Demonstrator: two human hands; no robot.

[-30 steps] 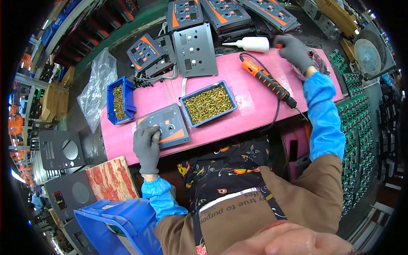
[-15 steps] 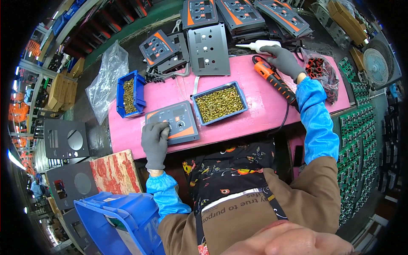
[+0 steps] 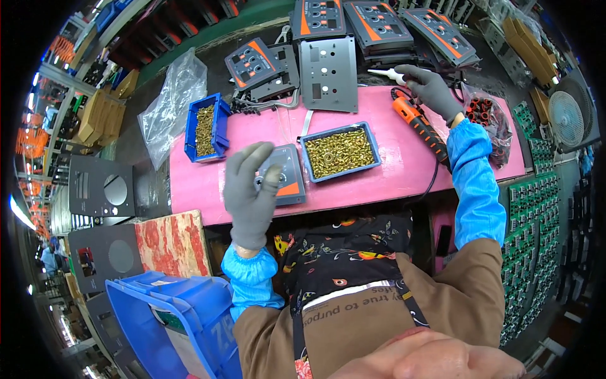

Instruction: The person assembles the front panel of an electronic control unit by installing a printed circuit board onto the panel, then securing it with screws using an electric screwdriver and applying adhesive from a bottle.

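A: ok so what are the hands up to here?

B: Left hand (image 3: 252, 192), grey glove, is wide open left of centre, fingers spread and nothing in it. It covers part of a grey-and-orange panel (image 3: 290, 172) lying on the pink-topped table (image 3: 196, 192).

A: and the other one?

B: Right hand (image 3: 431, 95) is upper right, fingers curved over a white bottle (image 3: 392, 75) with its thin nozzle pointing left. The glove hides most of the bottle, so I honestly can't tell if it's gripped or just touched.

A: what's around them?

B: An orange-and-black power screwdriver (image 3: 420, 124) just below the right hand. Mid-frame, right beside the panel, a blue tray (image 3: 347, 172) full of brassy screws (image 3: 338, 151). More panels (image 3: 379, 28) are stacked along the top.
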